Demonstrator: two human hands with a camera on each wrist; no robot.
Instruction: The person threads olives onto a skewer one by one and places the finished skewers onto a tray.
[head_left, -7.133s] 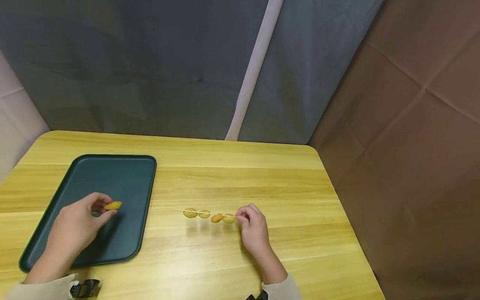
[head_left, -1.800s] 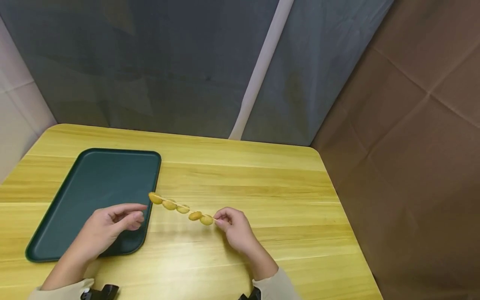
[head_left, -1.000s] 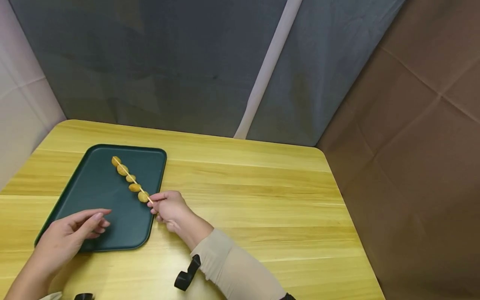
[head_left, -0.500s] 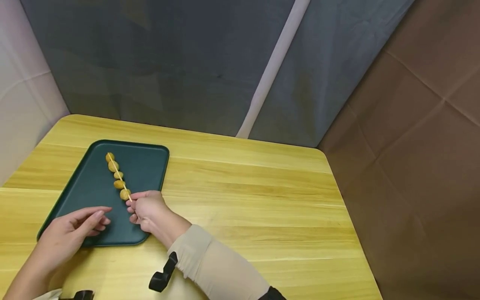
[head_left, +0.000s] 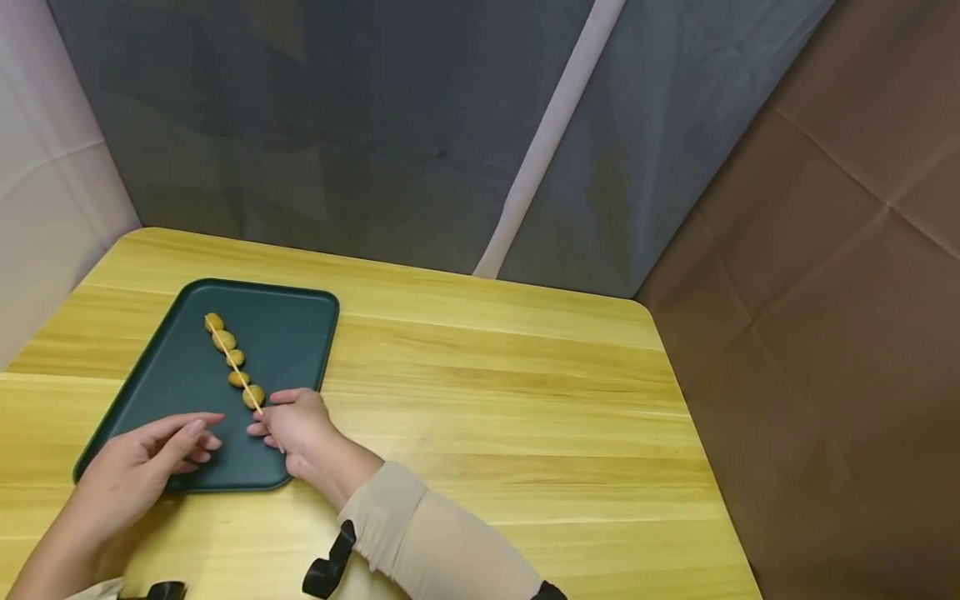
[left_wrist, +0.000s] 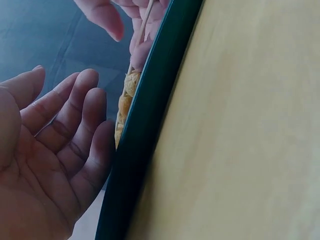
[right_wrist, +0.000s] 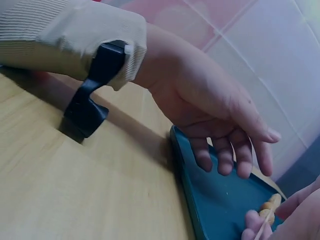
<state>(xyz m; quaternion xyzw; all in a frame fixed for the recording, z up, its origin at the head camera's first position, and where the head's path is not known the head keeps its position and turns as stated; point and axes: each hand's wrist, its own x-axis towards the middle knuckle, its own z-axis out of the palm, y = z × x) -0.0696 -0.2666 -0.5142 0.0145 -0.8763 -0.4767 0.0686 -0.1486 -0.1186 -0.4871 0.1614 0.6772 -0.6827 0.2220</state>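
A thin wooden skewer threaded with several golden, oval food pieces (head_left: 223, 340) lies slantwise over the dark green tray (head_left: 296, 321), its bare end toward me. My right hand (head_left: 300, 429) is at that end, palm turned up, with the stick lying across its loosened fingers. In the left wrist view its thumb stands away from the stick (left_wrist: 145, 25). My left hand (head_left: 135, 467) holds nothing; its fingers (left_wrist: 75, 107) are loosely bent over the tray's near left part. In the right wrist view the food pieces (right_wrist: 268, 212) show beyond the right fingers.
The tray rests on the left part of a wood-grain table (head_left: 510, 417). A dark grey cloth wall (head_left: 337, 125) rises behind the table, with a brown one (head_left: 847, 333) on the right. Black straps (head_left: 330, 562) hang at both sleeves.
Earlier, the left hand brought a food piece that joined the skewer. The right hand then carried the skewer left over the tray. Now its fingers have loosened and the skewer has come down.
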